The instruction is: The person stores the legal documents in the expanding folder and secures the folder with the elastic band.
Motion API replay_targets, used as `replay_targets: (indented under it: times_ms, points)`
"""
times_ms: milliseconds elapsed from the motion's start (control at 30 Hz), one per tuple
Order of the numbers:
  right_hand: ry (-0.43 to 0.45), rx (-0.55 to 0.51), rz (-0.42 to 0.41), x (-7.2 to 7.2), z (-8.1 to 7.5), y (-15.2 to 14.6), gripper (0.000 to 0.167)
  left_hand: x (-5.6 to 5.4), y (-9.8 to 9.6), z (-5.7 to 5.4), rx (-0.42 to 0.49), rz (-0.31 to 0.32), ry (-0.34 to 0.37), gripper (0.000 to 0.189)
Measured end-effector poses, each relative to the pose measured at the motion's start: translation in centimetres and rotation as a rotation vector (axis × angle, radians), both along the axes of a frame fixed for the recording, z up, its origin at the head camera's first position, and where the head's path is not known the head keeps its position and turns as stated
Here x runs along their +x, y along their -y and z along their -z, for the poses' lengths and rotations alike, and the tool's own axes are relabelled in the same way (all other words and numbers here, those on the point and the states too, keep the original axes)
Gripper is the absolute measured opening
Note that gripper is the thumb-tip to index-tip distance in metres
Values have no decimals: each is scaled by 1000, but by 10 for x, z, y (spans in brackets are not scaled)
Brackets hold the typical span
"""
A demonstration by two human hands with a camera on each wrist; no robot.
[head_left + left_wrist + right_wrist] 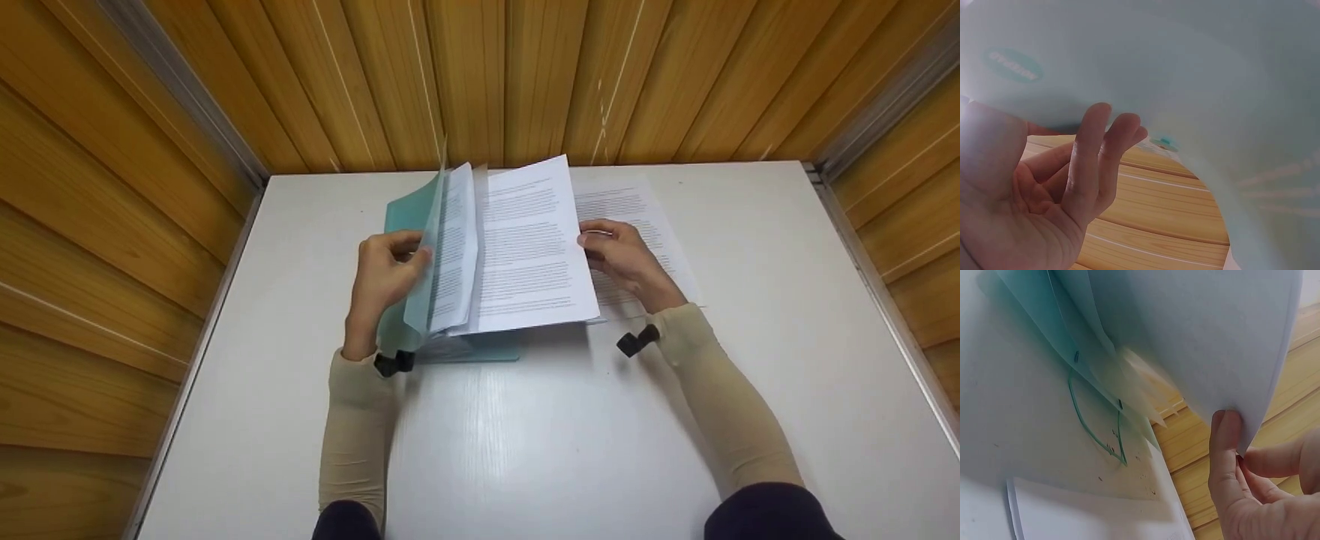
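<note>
A teal plastic document folder (pixel 411 210) stands partly opened near the back of the table. My left hand (pixel 384 271) grips its translucent front flap, which has an oval label (pixel 1013 64) in the left wrist view. Between thumb and fingers, my right hand (pixel 626 259) pinches the outer edge of white printed sheets (pixel 529 247), lifted at a tilt. Their inner edge is beside or inside the folder; I cannot tell which. More printed paper (pixel 450 262) shows behind the flap. Below the folder, a green cord (pixel 1081 416) loops in the right wrist view.
Other printed sheets (pixel 630 210) lie flat on the white table (pixel 480 450), under and behind my right hand. Wood-plank walls (pixel 480 82) border the back and both sides. A small black camera mount sits at each wrist.
</note>
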State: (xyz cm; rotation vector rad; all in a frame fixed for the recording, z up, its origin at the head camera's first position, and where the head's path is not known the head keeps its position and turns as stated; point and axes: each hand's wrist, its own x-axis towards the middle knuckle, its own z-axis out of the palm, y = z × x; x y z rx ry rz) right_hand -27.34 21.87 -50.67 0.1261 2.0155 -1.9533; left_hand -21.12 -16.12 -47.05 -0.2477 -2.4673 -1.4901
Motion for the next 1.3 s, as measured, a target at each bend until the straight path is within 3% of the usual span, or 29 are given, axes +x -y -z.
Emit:
replay_targets:
  times_ms: [1300]
  points:
    - [-28, -15, -35, 1, 5, 72, 33, 1, 1, 0, -13, -12, 2, 27]
